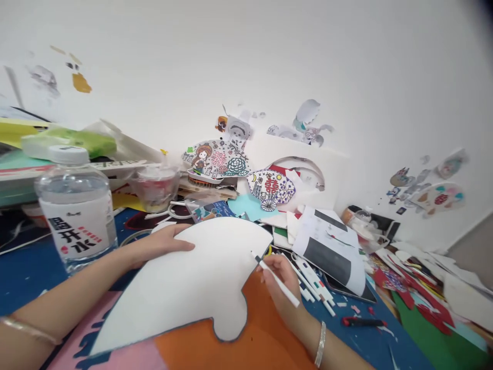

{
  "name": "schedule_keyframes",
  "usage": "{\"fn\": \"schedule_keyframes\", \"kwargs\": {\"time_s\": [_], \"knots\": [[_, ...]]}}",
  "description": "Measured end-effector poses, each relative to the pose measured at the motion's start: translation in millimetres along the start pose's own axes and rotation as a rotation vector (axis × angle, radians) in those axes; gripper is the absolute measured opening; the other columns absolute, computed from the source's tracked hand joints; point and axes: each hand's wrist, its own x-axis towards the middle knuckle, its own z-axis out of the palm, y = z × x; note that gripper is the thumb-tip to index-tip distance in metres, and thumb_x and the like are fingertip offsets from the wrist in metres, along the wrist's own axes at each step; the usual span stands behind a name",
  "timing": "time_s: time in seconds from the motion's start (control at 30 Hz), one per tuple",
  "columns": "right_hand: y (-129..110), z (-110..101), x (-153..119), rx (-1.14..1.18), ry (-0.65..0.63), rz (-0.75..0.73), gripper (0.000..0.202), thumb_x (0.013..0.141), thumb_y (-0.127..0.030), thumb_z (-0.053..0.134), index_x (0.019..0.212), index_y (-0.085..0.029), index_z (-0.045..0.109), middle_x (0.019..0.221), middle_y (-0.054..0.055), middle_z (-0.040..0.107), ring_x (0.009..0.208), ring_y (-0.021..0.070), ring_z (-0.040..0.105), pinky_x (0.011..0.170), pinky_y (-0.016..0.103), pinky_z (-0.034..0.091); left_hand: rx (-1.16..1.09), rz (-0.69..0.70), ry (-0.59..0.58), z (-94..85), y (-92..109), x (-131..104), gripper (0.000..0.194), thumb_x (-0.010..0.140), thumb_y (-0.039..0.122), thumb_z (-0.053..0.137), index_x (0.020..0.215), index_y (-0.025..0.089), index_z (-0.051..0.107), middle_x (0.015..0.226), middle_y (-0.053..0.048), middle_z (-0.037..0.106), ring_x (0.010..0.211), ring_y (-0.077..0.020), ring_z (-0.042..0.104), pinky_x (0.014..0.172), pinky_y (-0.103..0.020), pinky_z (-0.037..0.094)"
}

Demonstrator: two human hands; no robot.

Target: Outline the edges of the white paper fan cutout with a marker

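A large white fan-shaped board (185, 277) with a dark outlined edge lies tilted before me, its rounded tab toward the bottom. My left hand (165, 244) rests on its upper left edge, thumb on the white face and the other fingers partly hidden at the rim. In my right hand (279, 280) is a white marker pen (279, 285), pinched between the fingers. Its dark tip end points up and left, near the board's right edge; whether it touches the surface I cannot tell. Under the board are orange (200, 347) and pink sheets.
A big water bottle (77, 210) stands at the left. Several white markers (311, 282) lie right of my right hand, beside a printed sheet (331, 246). A red-and-black utility knife (364, 322) is on the blue table (346, 344). Decorated fan boards (271, 187) lean against the wall.
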Motion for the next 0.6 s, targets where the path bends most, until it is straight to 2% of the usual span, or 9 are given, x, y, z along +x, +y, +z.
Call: {"fn": "schedule_keyframes", "kwargs": {"time_s": [0.1, 0.27, 0.37, 0.47, 0.6], "knots": [[2.7, -8.2, -10.4, -0.041, -0.130, -0.136, 0.007, 0.087, -0.022, 0.051, 0.086, -0.023, 0.058, 0.078, 0.004, 0.063, 0.071, 0.0176, 0.062, 0.062, 0.029, 0.051, -0.010, 0.002, 0.106, 1.0, -5.6, 5.8, 0.050, 0.054, 0.034, 0.076, 0.101, 0.024, 0.062, 0.085, 0.001, 0.075, 0.079, -0.0282, 0.070, 0.062, -0.031, 0.056], [11.8, -24.4, -18.8, -0.110, -0.239, -0.245, 0.013, 0.085, -0.015, 0.049, 0.087, -0.025, 0.057, 0.072, 0.002, 0.066, 0.063, 0.0168, 0.063, 0.057, 0.028, 0.050, -0.020, -0.012, 0.186, 4.0, -6.9, 9.6, 0.049, 0.050, 0.031, 0.078, 0.095, 0.022, 0.064, 0.076, 0.002, 0.075, 0.068, -0.0263, 0.070, 0.052, -0.027, 0.054], [10.1, -24.7, -18.2, -0.180, -0.277, -0.263, 0.015, 0.083, -0.011, 0.049, 0.084, -0.025, 0.056, 0.069, 0.001, 0.065, 0.060, 0.0157, 0.063, 0.056, 0.026, 0.049, -0.025, -0.046, 0.191, 5.7, -4.0, 9.5, 0.050, 0.049, 0.032, 0.079, 0.096, 0.022, 0.064, 0.076, 0.002, 0.075, 0.068, -0.0264, 0.070, 0.048, -0.027, 0.053], [5.6, -23.1, -15.8, -0.215, -0.310, -0.286, 0.017, 0.082, -0.010, 0.050, 0.088, -0.024, 0.056, 0.074, 0.002, 0.066, 0.065, 0.0160, 0.064, 0.060, 0.027, 0.051, 0.007, -0.068, 0.223, 6.8, -4.4, 11.9, 0.056, 0.047, 0.033, 0.079, 0.099, 0.021, 0.063, 0.078, 0.002, 0.074, 0.068, -0.0247, 0.070, 0.051, -0.026, 0.054], [4.9, -21.6, -13.1, -0.187, -0.326, -0.342, 0.019, 0.080, -0.010, 0.050, 0.092, -0.023, 0.056, 0.073, 0.002, 0.066, 0.064, 0.0153, 0.064, 0.060, 0.026, 0.051, 0.141, -0.077, 0.313, 7.2, -9.9, 18.1, 0.064, 0.044, 0.045, 0.075, 0.102, 0.022, 0.062, 0.078, 0.002, 0.073, 0.066, -0.0235, 0.070, 0.054, -0.030, 0.057]]}}
